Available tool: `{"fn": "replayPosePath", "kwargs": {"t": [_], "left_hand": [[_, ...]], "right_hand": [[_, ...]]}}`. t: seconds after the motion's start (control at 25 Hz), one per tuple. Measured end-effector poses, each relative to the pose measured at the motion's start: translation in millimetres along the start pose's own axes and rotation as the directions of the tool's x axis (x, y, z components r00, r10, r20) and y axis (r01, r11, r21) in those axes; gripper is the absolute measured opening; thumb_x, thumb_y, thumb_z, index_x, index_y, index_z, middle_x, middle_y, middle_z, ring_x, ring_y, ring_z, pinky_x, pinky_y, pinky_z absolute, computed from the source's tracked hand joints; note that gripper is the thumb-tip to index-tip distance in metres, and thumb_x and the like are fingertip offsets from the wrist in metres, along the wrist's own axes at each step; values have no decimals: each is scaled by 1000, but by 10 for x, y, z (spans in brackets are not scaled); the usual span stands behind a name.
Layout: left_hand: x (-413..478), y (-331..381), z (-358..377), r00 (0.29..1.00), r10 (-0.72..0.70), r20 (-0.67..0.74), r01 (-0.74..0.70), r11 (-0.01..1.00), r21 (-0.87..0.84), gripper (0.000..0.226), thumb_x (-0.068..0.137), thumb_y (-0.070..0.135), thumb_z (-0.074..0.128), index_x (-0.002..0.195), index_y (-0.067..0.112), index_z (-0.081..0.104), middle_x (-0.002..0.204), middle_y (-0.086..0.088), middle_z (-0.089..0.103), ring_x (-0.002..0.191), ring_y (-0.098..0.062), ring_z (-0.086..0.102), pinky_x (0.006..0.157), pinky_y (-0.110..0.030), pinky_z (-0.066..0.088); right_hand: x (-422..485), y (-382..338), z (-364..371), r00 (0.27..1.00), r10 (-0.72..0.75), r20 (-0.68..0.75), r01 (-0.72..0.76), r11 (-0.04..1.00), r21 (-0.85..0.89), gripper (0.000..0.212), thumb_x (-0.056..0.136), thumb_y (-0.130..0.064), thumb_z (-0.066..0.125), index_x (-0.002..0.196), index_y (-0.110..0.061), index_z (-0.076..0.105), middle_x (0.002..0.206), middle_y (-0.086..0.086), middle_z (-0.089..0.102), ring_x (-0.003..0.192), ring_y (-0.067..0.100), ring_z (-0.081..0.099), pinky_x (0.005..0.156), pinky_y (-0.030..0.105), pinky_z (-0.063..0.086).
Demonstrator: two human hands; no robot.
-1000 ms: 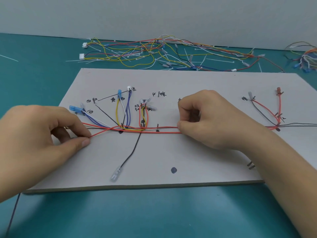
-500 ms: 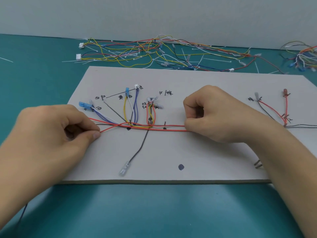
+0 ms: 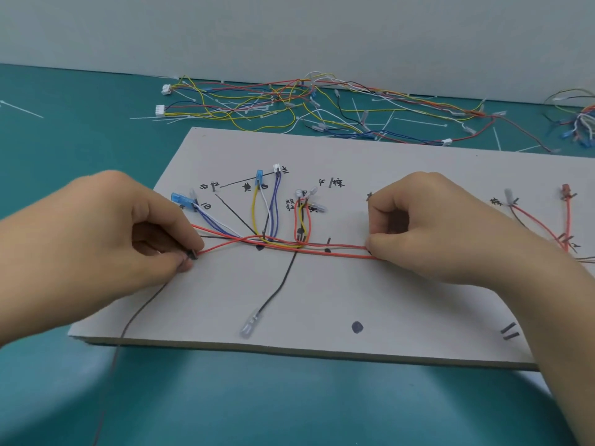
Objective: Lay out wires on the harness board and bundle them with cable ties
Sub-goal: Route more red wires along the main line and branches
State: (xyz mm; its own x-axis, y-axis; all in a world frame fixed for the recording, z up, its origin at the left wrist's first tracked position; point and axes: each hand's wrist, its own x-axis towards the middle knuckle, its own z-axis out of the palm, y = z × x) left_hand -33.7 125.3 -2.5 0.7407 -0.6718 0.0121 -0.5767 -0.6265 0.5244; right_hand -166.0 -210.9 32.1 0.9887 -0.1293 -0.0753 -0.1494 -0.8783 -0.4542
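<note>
Two hands were on the harness board (image 3: 402, 304), which lay flat on the teal worktop (image 3: 289, 400) with a long edge toward us.

Our left hand (image 3: 106, 239) sat over the board's left part. Its fingers were curled, with thumb and forefinger pinching the left end of a red wire (image 3: 222, 247). A thin dark wire (image 3: 128, 320) ran from under that hand, over the near board edge and across the worktop.

Our right hand (image 3: 428, 233) was right of centre. Its fingers were curled in, with thumb and forefinger pinching the red trunk wires (image 3: 341, 255) down on the board.

Between the hands the trunk ran left-right, two reds side by side.

Branches fanned to the far side:
- a blue terminal (image 3: 180, 199) at the left, with blue and white leads
- a yellow lead (image 3: 253, 207)
- a purple pair (image 3: 275, 204)
- a short red loop (image 3: 296, 220)

One black wire (image 3: 277, 291) dropped toward the near edge and ended in a clear terminal (image 3: 249, 326) lying on the board.

Right of our right hand, a red branch (image 3: 541, 226) ran to a red terminal (image 3: 565, 189).

Handwritten marks sat by the branch ends; we couldn't read them reliably.

At the far side of the worktop, along the wall (image 3: 289, 33), lay a loose tangle of wires (image 3: 289, 104) with white cable ties (image 3: 497, 141) scattered around it. A smaller tangle (image 3: 576, 120) sat at the far right.
</note>
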Motion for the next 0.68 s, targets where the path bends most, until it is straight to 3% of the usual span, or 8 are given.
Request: {"fn": "replayPosePath", "kwargs": {"t": [0.08, 0.24, 0.4, 0.52, 0.68], "left_hand": [[4, -48, 16, 997, 18, -76, -4, 983, 186, 35, 59, 62, 76, 94, 62, 70, 85, 29, 70, 49, 2, 60, 48, -26, 56], [-7, -90, -77, 979, 91, -184, -59, 983, 173, 35, 68, 76, 74, 98, 58, 72, 94, 18, 71, 64, -11, 63, 54, -23, 51], [99, 198, -48, 948, 319, -17, -315, 942, 112, 11, 79, 59, 76, 88, 57, 71, 92, 24, 71, 73, -7, 66, 58, -20, 44], [196, 479, -55, 930, 356, 91, -363, 928, 79, 8, 77, 53, 76, 84, 51, 72, 82, 20, 67, 69, -5, 64, 56, -21, 42], [360, 766, -69, 915, 374, 154, -379, 925, 4, 8, 70, 42, 84, 74, 43, 77, 74, 16, 66, 66, -4, 62, 55, -10, 38]], "right_hand": [[-14, -3, -6, 1000, 3, -13, -3, 1000, -26, 14, 77, -19, 70, 63, -21, 66, 60, -11, 64, 55, 5, 56, 50, 26, 45], [-42, -23, 3, 997, -16, -72, 14, 999, -33, 12, 78, -17, 71, 74, -29, 69, 69, -12, 63, 72, -4, 57, 56, 9, 42], [-74, -100, 73, 986, -108, -126, 109, 994, -3, 12, 80, -22, 72, 86, -32, 68, 88, -16, 60, 83, 1, 56, 70, 12, 42], [-86, -173, 126, 974, -136, -183, 153, 985, 81, 3, 84, -28, 71, 86, -30, 69, 88, -14, 59, 86, 3, 56, 71, 12, 40], [-121, -250, 179, 969, -167, -182, 201, 962, 187, 5, 87, -29, 71, 82, -28, 70, 83, -11, 62, 82, 8, 58, 64, 12, 36]]}}
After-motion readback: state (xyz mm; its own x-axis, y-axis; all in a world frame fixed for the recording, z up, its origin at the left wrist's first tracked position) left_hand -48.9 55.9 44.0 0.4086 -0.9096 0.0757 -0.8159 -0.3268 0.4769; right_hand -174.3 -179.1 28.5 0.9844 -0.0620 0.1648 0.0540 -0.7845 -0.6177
